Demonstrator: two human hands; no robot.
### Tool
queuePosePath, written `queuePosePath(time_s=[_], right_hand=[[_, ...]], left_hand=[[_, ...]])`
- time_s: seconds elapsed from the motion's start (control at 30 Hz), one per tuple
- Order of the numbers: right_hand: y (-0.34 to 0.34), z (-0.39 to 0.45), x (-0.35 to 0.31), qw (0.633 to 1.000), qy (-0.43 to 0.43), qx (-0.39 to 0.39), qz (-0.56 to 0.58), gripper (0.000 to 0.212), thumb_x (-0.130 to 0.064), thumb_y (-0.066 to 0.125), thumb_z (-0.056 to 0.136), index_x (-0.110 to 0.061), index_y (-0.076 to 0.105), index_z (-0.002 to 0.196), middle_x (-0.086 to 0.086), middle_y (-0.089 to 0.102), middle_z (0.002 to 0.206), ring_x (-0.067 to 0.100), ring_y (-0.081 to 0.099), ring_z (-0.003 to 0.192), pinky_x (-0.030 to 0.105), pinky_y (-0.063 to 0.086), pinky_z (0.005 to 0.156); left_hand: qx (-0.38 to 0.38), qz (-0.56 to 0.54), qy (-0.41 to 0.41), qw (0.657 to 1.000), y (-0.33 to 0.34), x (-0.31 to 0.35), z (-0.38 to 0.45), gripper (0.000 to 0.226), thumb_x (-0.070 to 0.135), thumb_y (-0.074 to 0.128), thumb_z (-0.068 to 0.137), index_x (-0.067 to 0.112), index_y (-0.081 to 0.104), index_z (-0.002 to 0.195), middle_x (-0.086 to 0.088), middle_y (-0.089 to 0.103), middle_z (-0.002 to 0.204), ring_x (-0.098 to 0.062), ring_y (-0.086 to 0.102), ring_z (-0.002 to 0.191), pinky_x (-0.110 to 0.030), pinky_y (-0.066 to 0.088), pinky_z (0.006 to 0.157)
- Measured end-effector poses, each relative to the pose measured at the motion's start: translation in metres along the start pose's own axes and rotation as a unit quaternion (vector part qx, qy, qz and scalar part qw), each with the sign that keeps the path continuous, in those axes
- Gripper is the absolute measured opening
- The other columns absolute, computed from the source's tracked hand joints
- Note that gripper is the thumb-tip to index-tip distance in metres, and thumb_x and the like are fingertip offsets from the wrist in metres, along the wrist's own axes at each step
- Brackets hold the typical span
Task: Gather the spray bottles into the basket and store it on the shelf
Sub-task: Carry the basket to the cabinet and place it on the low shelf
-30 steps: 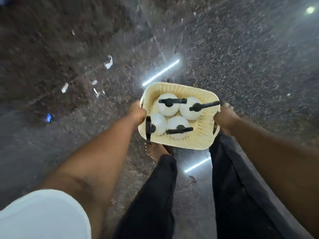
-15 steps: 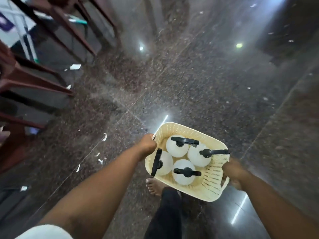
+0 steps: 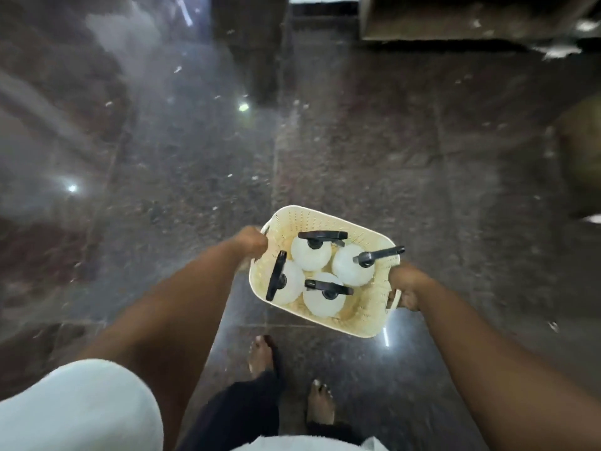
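A cream perforated plastic basket (image 3: 364, 323) hangs in the air in front of me at waist height. Inside stand several white spray bottles (image 3: 309, 257) with black trigger heads, packed close together. My left hand (image 3: 250, 240) grips the basket's left rim. My right hand (image 3: 405, 288) holds the handle on its right end. The basket tilts slightly down toward the right. No shelf shows clearly in this blurred view.
Dark speckled stone floor (image 3: 374, 151) with tile seams lies all around, with glare spots from lamps. My bare feet (image 3: 261, 353) stand below the basket. A dark upright post or furniture edge (image 3: 250, 43) is ahead, a low dark ledge (image 3: 455, 24) at the top right.
The view has swung round as I walk with the basket. The chairs seen at the left are gone and a dark post and ledge now lie ahead. Both hands keep their hold.
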State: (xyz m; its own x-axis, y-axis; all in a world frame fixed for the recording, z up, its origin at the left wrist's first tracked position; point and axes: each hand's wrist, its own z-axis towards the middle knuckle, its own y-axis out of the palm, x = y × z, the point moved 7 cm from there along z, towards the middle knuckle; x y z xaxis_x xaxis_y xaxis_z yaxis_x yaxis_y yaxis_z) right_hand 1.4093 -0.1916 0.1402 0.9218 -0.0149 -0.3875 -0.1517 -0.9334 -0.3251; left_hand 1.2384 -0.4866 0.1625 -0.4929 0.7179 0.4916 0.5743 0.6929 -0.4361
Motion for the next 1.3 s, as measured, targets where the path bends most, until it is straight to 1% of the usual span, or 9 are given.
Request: queuePosePath(time_s=[0.17,0.47,0.6,0.73,0.8,0.93,1.1,1.2,1.3], right_hand=[[-0.091,0.01,-0.016,0.995,0.01,0.094,0.031,0.022,0.005,0.039,0.088,0.009,0.061,0.087,0.025,0.057,0.058,0.027,0.053,0.04,0.043,0.048,0.058],[-0.229,0.051,-0.081,0.986,0.04,0.158,0.037,0.024,0.017,0.046,0.083,0.003,0.055,0.065,0.021,0.052,0.062,0.025,0.052,0.049,0.038,0.048,0.052],[-0.287,0.096,-0.098,0.985,0.05,0.165,0.024,0.027,0.014,0.04,0.086,0.006,0.055,0.065,0.025,0.056,0.066,0.03,0.057,0.055,0.04,0.05,0.06],[-0.345,0.139,-0.144,0.988,0.01,0.152,0.012,0.036,0.002,0.04,0.094,-0.012,0.042,0.06,0.01,0.046,0.066,0.013,0.054,0.036,0.018,0.044,0.033],[-0.374,0.157,-0.168,0.987,-0.002,0.161,0.014,0.03,0.007,0.042,0.087,-0.005,0.049,0.061,0.021,0.054,0.071,0.023,0.06,0.045,0.029,0.047,0.043],[-0.423,0.195,-0.228,0.989,-0.029,0.146,-0.015,0.021,0.005,0.046,0.082,0.001,0.06,0.068,0.024,0.064,0.08,0.029,0.063,0.075,0.036,0.047,0.063],[-0.47,0.257,-0.309,0.98,-0.029,0.153,-0.122,0.022,0.003,0.045,0.089,-0.001,0.058,0.071,0.017,0.059,0.083,0.025,0.058,0.079,0.032,0.044,0.062],[-0.487,0.3,-0.357,0.979,-0.013,0.138,-0.147,0.019,0.004,0.045,0.089,0.002,0.059,0.077,0.018,0.059,0.087,0.023,0.057,0.078,0.025,0.041,0.042],[-0.507,0.334,-0.409,0.979,-0.028,0.131,-0.156,0.018,0.006,0.047,0.086,0.006,0.065,0.085,0.022,0.066,0.087,0.026,0.062,0.076,0.025,0.04,0.047]], left_hand=[[-0.067,0.136,0.062,0.987,0.047,0.128,0.01,0.026,-0.006,0.05,0.082,-0.014,0.062,0.104,-0.025,0.066,0.086,-0.023,0.052,0.068,-0.031,0.04,0.057],[-0.093,0.178,0.101,0.974,0.095,0.297,0.042,0.015,-0.005,0.043,0.081,-0.003,0.055,0.09,-0.011,0.05,0.066,-0.018,0.045,0.054,-0.018,0.033,0.04],[-0.104,0.182,0.093,0.973,0.134,0.355,0.073,0.032,-0.003,0.045,0.078,-0.005,0.061,0.105,-0.017,0.061,0.086,-0.023,0.054,0.068,-0.027,0.039,0.053],[-0.088,0.154,0.071,0.982,0.166,0.395,0.109,0.034,-0.002,0.049,0.076,-0.003,0.063,0.106,-0.021,0.067,0.093,-0.032,0.065,0.083,-0.033,0.05,0.064],[-0.082,0.114,0.05,0.989,0.18,0.412,0.13,0.034,-0.005,0.047,0.073,-0.009,0.064,0.103,-0.033,0.066,0.103,-0.041,0.065,0.095,-0.037,0.048,0.069],[-0.065,0.053,0.019,0.996,0.199,0.449,0.166,0.032,-0.009,0.042,0.077,-0.018,0.061,0.102,-0.029,0.063,0.088,-0.032,0.059,0.081,-0.036,0.042,0.068],[-0.083,0.016,0.009,0.996,0.209,0.519,0.22,0.027,-0.008,0.04,0.073,-0.005,0.063,0.085,-0.021,0.056,0.076,-0.027,0.052,0.072,-0.032,0.036,0.065],[-0.069,0.009,0.013,0.998,0.203,0.566,0.274,0.033,-0.007,0.041,0.076,-0.006,0.065,0.098,-0.017,0.059,0.073,-0.024,0.053,0.067,-0.026,0.038,0.058],[-0.074,-0.001,0.016,0.997,0.198,0.612,0.317,0.033,-0.006,0.041,0.08,-0.004,0.064,0.104,-0.013,0.06,0.076,-0.022,0.054,0.067,-0.024,0.039,0.058]])
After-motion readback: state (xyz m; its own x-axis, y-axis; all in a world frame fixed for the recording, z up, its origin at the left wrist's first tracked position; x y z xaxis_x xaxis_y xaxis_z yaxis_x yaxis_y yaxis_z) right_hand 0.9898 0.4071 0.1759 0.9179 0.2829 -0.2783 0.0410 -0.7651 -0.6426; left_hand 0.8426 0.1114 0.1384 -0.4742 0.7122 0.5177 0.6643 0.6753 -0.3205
